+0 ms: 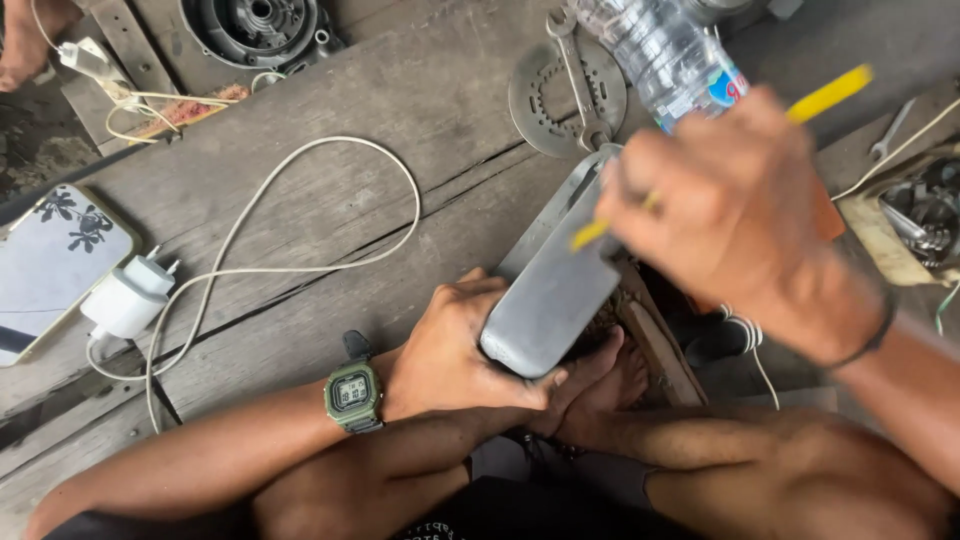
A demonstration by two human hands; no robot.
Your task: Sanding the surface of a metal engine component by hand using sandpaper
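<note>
Head view — hands: two, both the person's own.
Left hand: fingers wrapped shut around the near end of one grey metal plate, thumb underneath; one green digital watch on the wrist.
Grey metal plate: long, rounded at the corner, lying tilted away from the person at the edge of the wooden bench, its near end just above a bare foot.
Right hand: blurred, closed around one yellow-handled tool; the yellow end sticks out past the knuckles, the other end shows over the plate — whether it touches the plate cannot be told. One dark band on this wrist.
Bottles: one clear plastic bottle, behind the right hand.
Metal discs: one toothed disc with one spanner lying across it.
Chargers: one white plug with its white cable looped over the bench.
Phones: one, in a floral case, at the left edge.
</note>
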